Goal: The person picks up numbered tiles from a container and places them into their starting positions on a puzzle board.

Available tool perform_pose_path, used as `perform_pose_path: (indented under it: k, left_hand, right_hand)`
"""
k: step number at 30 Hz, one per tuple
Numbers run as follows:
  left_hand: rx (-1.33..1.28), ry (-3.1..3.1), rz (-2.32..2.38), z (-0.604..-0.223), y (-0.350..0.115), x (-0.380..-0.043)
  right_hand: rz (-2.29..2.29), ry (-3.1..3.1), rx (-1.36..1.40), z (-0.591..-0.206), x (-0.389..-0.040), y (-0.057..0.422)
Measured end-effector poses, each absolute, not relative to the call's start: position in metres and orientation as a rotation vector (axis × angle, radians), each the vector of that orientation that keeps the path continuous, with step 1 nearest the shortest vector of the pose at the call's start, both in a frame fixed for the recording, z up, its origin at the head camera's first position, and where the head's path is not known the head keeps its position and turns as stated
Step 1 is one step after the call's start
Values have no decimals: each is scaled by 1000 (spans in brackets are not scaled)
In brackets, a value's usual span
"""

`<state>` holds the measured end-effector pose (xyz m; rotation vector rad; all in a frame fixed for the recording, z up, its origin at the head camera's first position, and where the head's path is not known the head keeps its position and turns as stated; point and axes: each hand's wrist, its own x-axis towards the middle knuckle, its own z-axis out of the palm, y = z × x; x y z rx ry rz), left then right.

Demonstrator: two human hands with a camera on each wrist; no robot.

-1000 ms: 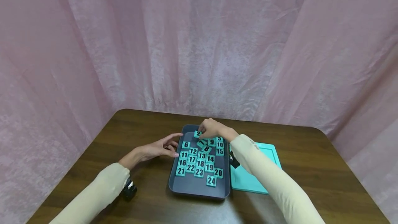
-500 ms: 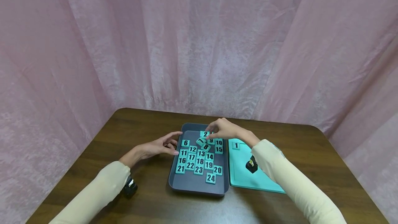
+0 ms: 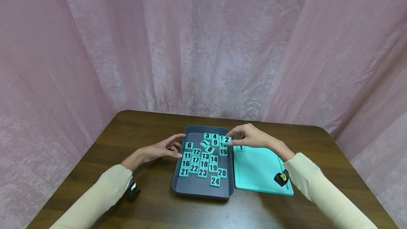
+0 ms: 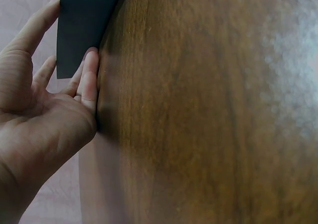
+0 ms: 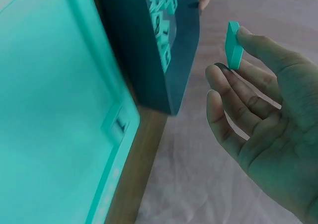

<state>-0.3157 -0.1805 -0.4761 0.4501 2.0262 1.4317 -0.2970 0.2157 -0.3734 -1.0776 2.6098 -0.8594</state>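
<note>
My right hand (image 3: 251, 136) pinches a teal tile marked 2 (image 3: 226, 140) between thumb and fingers, over the tray's far right corner. In the right wrist view that tile (image 5: 233, 45) shows edge-on, its other fingers spread loosely below. A dark grey tray (image 3: 200, 188) holds several teal number tiles, mostly in rows, with the 7 (image 3: 205, 143) and 8 (image 3: 210, 149) tilted. Fingers of my left hand (image 3: 159, 151) touch the tray's left side, lightly bent. On the teal board (image 3: 260, 169) lies tile 1 (image 3: 241, 148), at its far left corner.
Tray and board stand side by side on a brown wooden table (image 3: 140, 130). Behind the table hangs a pink curtain (image 3: 203, 52). Each sleeved wrist carries a small black camera, the right one (image 3: 281, 178) above the board.
My right hand has moved right from the tray's far end, lifting tile 2 off the others. Tiles 3 and 4 now show. The left hand has stayed at the tray's side.
</note>
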Motion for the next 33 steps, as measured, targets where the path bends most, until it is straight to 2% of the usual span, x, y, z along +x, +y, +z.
perform_pose_path:
  k: [18, 26, 33]
  left_hand:
    - [460, 2025, 1427, -480, -187, -311]
    - [452, 2029, 1422, -479, -187, -310]
    - [428, 2035, 1425, -478, -185, -308]
  right_hand:
    - [-762, 2770, -967, -428, -303, 292]
    - [-732, 2777, -876, -438, -303, 299]
    - [-730, 2811, -912, -448, -305, 297]
